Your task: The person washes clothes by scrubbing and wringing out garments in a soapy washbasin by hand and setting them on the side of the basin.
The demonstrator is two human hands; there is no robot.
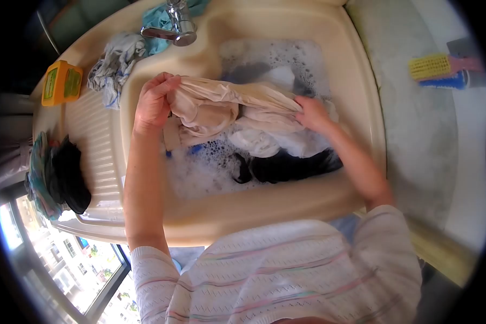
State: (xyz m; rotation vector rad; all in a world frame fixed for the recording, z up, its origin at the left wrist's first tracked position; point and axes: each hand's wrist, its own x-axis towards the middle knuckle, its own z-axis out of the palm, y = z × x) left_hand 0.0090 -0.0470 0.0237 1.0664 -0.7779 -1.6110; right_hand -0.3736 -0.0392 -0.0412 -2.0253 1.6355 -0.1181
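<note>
Left grip (155, 102) and right grip (311, 113) on pale cloth (210, 100), suds (200, 178) half-hiding laundry (251, 73)

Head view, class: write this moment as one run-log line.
left hand: grips beige cloth | right hand: grips beige cloth | sink: suds, black cloth

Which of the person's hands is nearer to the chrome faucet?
Left. The left hand grips the beige cloth below the chrome faucet in this view; the right hand, on the cloth's other side, is farther off to the right.
</note>
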